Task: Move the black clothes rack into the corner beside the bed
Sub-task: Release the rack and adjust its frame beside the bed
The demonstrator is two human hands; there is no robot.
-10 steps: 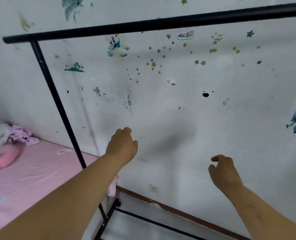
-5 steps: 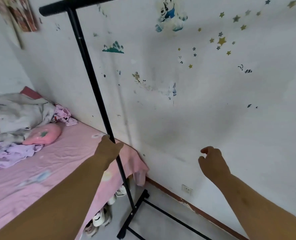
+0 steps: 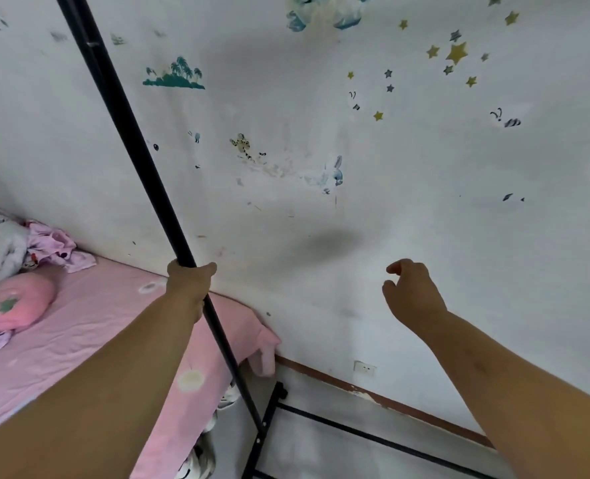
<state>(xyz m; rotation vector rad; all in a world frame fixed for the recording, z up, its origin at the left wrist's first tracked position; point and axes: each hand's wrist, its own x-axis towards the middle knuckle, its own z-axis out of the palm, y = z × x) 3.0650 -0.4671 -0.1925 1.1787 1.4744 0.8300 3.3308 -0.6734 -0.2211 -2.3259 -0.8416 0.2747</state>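
Observation:
The black clothes rack (image 3: 141,167) stands against the stickered white wall, its left upright pole running from the top left down to a base foot near the bed's end. My left hand (image 3: 189,285) is wrapped around that pole at about bed height. My right hand (image 3: 412,292) hovers free to the right, fingers loosely curled, holding nothing. The rack's bottom rail (image 3: 373,435) lies along the floor by the wall. The top bar is out of view.
A bed with a pink sheet (image 3: 89,326) fills the lower left, with a pink pillow (image 3: 13,304) and crumpled clothes (image 3: 58,247) on it. Shoes (image 3: 196,461) sit under its end. A wall socket (image 3: 365,368) and a brown skirting (image 3: 407,409) run low on the wall.
My left hand reached to the rack's left upright and closed around it. The view swung left and down, so the top bar left the frame. My right hand stayed free.

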